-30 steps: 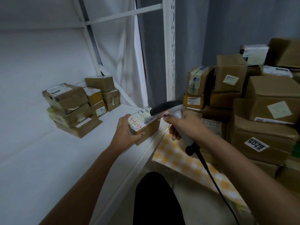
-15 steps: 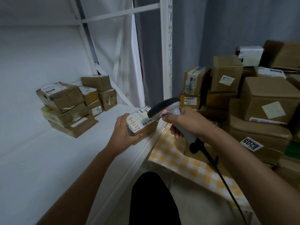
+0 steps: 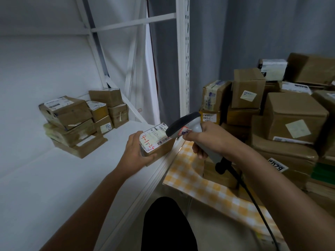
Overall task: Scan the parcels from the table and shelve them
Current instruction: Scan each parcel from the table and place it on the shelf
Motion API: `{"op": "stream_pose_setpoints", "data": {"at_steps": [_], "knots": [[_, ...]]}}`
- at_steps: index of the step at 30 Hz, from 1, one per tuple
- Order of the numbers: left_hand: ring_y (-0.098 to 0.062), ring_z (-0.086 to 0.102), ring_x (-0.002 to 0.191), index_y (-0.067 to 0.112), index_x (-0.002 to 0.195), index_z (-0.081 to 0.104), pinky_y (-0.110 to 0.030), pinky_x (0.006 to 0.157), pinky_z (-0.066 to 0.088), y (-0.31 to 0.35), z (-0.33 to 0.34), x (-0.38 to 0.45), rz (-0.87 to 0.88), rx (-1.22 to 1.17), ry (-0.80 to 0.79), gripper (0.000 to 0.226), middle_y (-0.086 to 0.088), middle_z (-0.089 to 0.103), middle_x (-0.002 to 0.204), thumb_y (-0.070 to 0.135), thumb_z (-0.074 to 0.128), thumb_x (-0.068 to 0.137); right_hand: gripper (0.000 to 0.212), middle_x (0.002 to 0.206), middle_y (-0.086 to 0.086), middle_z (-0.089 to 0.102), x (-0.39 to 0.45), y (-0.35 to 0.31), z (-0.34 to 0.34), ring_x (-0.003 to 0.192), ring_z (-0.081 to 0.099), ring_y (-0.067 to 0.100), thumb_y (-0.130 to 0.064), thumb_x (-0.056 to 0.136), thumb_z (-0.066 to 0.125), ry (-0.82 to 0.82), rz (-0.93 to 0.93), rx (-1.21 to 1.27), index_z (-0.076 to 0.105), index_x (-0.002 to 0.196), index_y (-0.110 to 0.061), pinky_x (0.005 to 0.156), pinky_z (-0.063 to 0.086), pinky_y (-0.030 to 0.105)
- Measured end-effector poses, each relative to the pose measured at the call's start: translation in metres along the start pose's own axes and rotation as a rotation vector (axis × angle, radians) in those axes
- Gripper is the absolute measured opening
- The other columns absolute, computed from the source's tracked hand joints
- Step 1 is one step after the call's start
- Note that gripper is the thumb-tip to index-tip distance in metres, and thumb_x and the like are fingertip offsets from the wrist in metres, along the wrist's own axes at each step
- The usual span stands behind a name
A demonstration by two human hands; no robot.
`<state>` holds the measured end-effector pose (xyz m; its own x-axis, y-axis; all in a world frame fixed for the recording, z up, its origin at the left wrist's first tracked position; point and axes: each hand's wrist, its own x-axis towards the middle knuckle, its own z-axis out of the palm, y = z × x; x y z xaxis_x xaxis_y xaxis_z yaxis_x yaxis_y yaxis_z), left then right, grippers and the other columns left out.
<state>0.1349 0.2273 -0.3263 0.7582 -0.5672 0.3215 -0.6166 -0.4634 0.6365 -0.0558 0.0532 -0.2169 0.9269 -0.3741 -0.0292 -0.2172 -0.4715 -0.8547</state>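
My left hand (image 3: 136, 151) grips a small cardboard parcel (image 3: 157, 144) by its near end, over the front edge of the white shelf (image 3: 54, 178). Its white label faces up, with a barcode and "4-1-24" written in red. My right hand (image 3: 208, 140) holds a grey barcode scanner (image 3: 186, 124) by the handle. The scanner's dark head points at the label from just right of it. Its black cable (image 3: 253, 200) runs down along my right forearm.
A stack of several shelved boxes (image 3: 79, 120) sits at the shelf's back left. A white upright post (image 3: 183, 55) stands behind the parcel. To the right, many cardboard parcels (image 3: 290, 116) are piled on a table with a yellow checked cloth (image 3: 195, 180).
Both hands, the parcel and the scanner keep their pose relative to each other. Only the view has shifted a little.
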Motion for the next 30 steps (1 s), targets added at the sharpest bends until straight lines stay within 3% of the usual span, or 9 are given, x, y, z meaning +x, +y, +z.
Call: {"op": "stream_pose_setpoints", "data": {"at_steps": [7, 11, 15, 18, 21, 23, 26, 30], "knots": [[-0.019, 0.038, 0.138, 0.020, 0.154, 0.027, -0.024, 0.095, 0.041, 0.001, 0.000, 0.000, -0.004, 0.016, -0.005, 0.095, -0.005, 0.033, 0.154, 0.032, 0.085, 0.079, 0.024, 0.059, 0.007, 0.067, 0.000, 0.000, 0.002, 0.044, 0.060, 0.018, -0.028, 0.097, 0.062, 0.008, -0.002, 0.025, 0.064, 0.089, -0.007, 0.052, 0.050, 0.026], [-0.012, 0.037, 0.130, 0.020, 0.153, 0.028, -0.024, 0.094, 0.043, -0.001, -0.002, 0.000, -0.025, 0.004, 0.000, 0.092, -0.005, 0.033, 0.154, 0.029, 0.084, 0.081, 0.024, 0.059, 0.007, 0.067, 0.000, 0.001, 0.007, 0.043, 0.059, 0.016, -0.028, 0.098, 0.061, 0.035, -0.016, 0.063, 0.064, 0.088, -0.007, 0.049, 0.049, 0.024], [-0.026, 0.041, 0.136, 0.016, 0.150, 0.034, -0.038, 0.101, 0.046, -0.020, -0.017, 0.001, -0.181, -0.039, 0.121, 0.088, -0.010, 0.035, 0.149, 0.029, 0.085, 0.080, 0.024, 0.063, 0.008, 0.069, 0.002, 0.006, 0.012, 0.046, 0.061, 0.016, -0.029, 0.097, 0.062, 0.027, -0.006, 0.065, 0.066, 0.094, -0.005, 0.049, 0.050, 0.025], [-0.036, 0.035, 0.138, 0.007, 0.152, 0.031, -0.047, 0.107, 0.040, -0.039, -0.030, 0.000, -0.352, 0.027, 0.212, 0.092, -0.018, 0.036, 0.147, 0.043, 0.080, 0.083, 0.024, 0.065, 0.010, 0.069, 0.004, 0.008, 0.016, 0.047, 0.061, 0.018, -0.028, 0.097, 0.062, 0.017, -0.008, 0.079, 0.066, 0.098, -0.004, 0.049, 0.052, 0.026], [-0.037, 0.037, 0.137, 0.008, 0.152, 0.031, -0.050, 0.108, 0.039, -0.036, -0.035, -0.006, -0.411, 0.136, 0.202, 0.100, -0.020, 0.037, 0.148, 0.079, 0.050, 0.085, 0.021, 0.065, 0.012, 0.069, 0.006, 0.009, 0.020, 0.044, 0.061, 0.015, -0.027, 0.097, 0.062, 0.018, -0.012, 0.092, 0.064, 0.096, -0.006, 0.046, 0.051, 0.023], [-0.037, 0.043, 0.135, 0.009, 0.150, 0.036, -0.051, 0.106, 0.042, -0.032, -0.035, -0.004, -0.428, 0.119, 0.189, 0.090, -0.020, 0.040, 0.146, 0.075, 0.045, 0.090, 0.019, 0.065, 0.011, 0.069, 0.007, 0.010, 0.024, 0.044, 0.061, 0.014, -0.028, 0.097, 0.062, 0.010, -0.017, 0.095, 0.063, 0.095, -0.009, 0.045, 0.050, 0.023], [-0.035, 0.055, 0.126, 0.013, 0.151, 0.036, -0.051, 0.101, 0.052, -0.034, -0.037, 0.005, -0.559, -0.083, 0.141, 0.100, -0.018, 0.048, 0.144, 0.082, 0.052, 0.081, 0.020, 0.064, 0.011, 0.069, 0.008, 0.012, 0.030, 0.045, 0.061, 0.017, -0.028, 0.097, 0.062, 0.002, -0.018, 0.114, 0.065, 0.098, -0.008, 0.045, 0.050, 0.023], [-0.031, 0.066, 0.111, 0.017, 0.147, 0.040, -0.045, 0.083, 0.059, -0.035, -0.040, 0.015, -0.658, -0.379, 0.071, 0.074, -0.010, 0.062, 0.135, 0.052, 0.070, 0.089, 0.023, 0.064, 0.011, 0.069, 0.009, 0.015, 0.031, 0.046, 0.062, 0.018, -0.028, 0.097, 0.063, 0.006, -0.016, 0.114, 0.066, 0.097, -0.005, 0.045, 0.049, 0.023]]}}
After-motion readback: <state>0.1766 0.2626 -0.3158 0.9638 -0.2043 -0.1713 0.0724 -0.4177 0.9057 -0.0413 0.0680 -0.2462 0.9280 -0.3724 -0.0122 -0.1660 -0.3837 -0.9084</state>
